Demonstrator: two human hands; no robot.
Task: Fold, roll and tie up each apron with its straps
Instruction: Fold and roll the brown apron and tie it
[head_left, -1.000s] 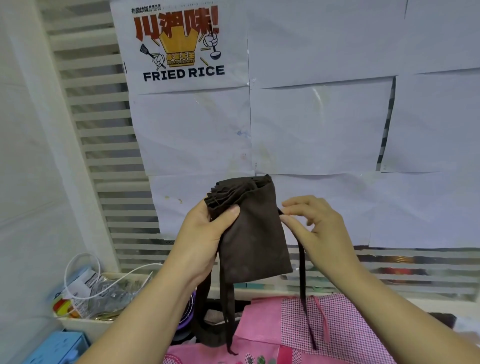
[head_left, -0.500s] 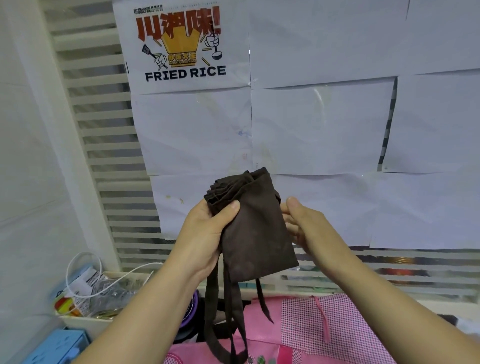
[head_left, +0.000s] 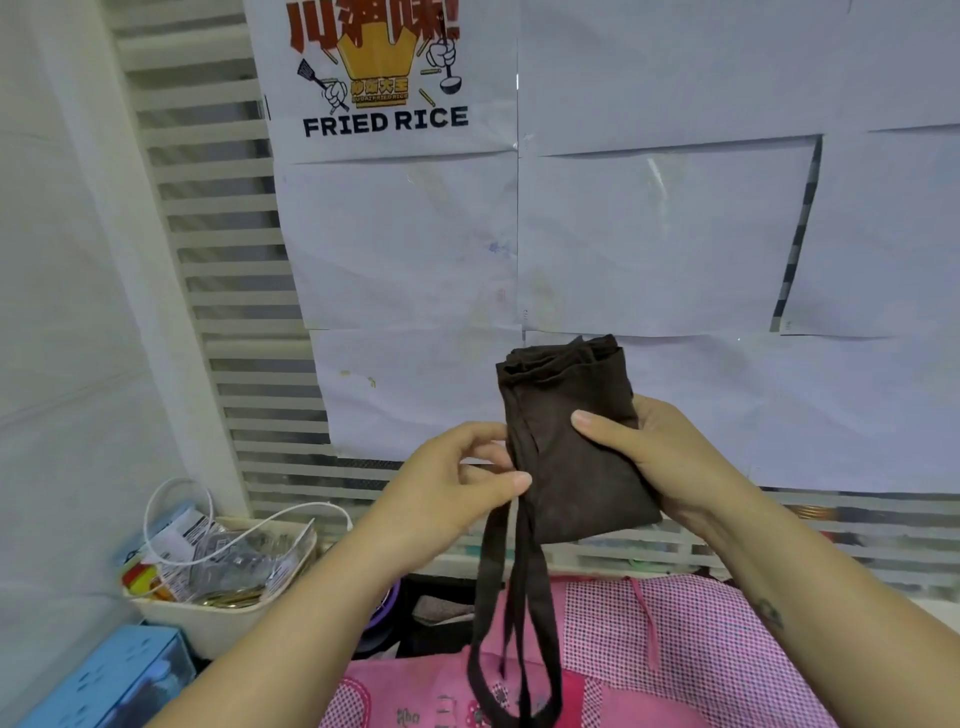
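While the right hand (head_left: 662, 460) grips the rolled brown apron (head_left: 576, 457) at chest height, thumb across its front and fingers behind, the left hand (head_left: 447, 493) pinches the straps (head_left: 521, 582) just beside the roll's left edge. The hands are close together with the roll between them. From the pinch the straps hang loose below the roll, looping down over a pink apron (head_left: 675, 649) that lies underneath. A basket (head_left: 223, 618) of clutter sits well to the left of the roll, lower down.

Folding and rolling of this apron look finished, and tying is the step in hand. No strap visibly circles the roll yet. The next move likely calls for drawing the straps taut and winding them around the roll, with the right hand keeping the layers squeezed so they do not spring open.
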